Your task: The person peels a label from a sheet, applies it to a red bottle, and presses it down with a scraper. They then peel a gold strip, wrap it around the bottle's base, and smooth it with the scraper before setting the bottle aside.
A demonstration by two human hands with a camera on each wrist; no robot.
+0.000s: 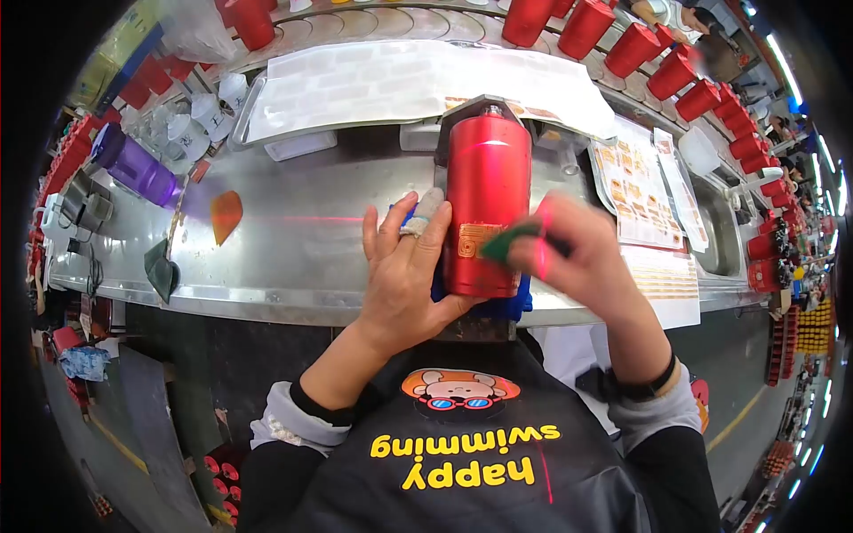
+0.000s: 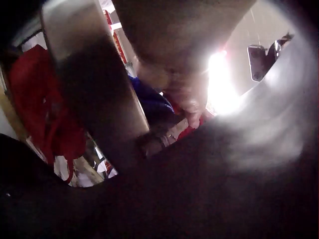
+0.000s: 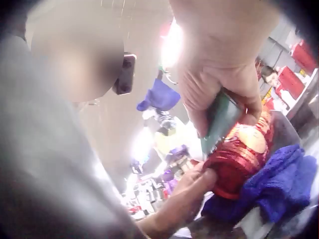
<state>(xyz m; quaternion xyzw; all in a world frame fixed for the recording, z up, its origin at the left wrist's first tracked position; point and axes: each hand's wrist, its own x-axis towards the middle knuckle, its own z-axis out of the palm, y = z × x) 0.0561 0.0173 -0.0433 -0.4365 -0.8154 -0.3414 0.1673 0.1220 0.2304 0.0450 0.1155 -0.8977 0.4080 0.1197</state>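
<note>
A red cylinder [image 1: 490, 169] lies lengthwise on a dark stand, a blue cloth [image 3: 286, 181] under its near end. On its surface near that end is a gold patterned decal [image 1: 471, 240]. My right hand [image 1: 573, 253] pinches a green scraper [image 1: 511, 242], its edge at the decal; the hand is blurred. My left hand [image 1: 400, 275] rests along the cylinder's left side, fingers extended and thumb across the near end. A pale wrap [image 1: 426, 209] covers one of its fingers. In the right wrist view the scraper [image 3: 219, 122] is over the cylinder [image 3: 239, 159], beside the left thumb.
An orange scraper [image 1: 226, 216] and a dark green one [image 1: 161, 270] lie on the metal table [image 1: 302, 253] at left, near a purple tumbler [image 1: 138, 164]. White sheets [image 1: 346, 84] lie behind; printed decal sheets [image 1: 635, 178] lie at right. Red cylinders [image 1: 586, 27] line a conveyor.
</note>
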